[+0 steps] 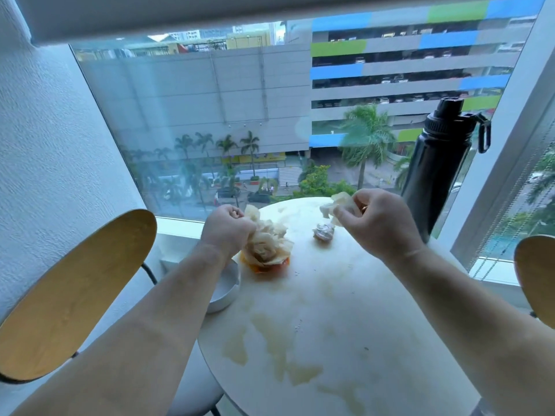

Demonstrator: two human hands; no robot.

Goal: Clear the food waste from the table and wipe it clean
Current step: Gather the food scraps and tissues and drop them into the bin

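A round white table (345, 295) carries brownish liquid smears (276, 349) across its near half. My left hand (226, 228) grips the top of a crumpled greasy paper wrapper (267, 241) that sits over orange food remains (265, 265) at the table's left side. My right hand (375, 216) is raised over the far part of the table and pinches a small crumpled tissue (336, 205). Below it, a small wadded grey scrap (322, 231) lies on the table.
A white bowl (223, 291) sits at the table's left edge, partly under my left forearm. A tall black bottle (441, 163) stands at the far right by the window. Wooden chair backs flank the table, one at left (75, 292) and one at right (537, 277).
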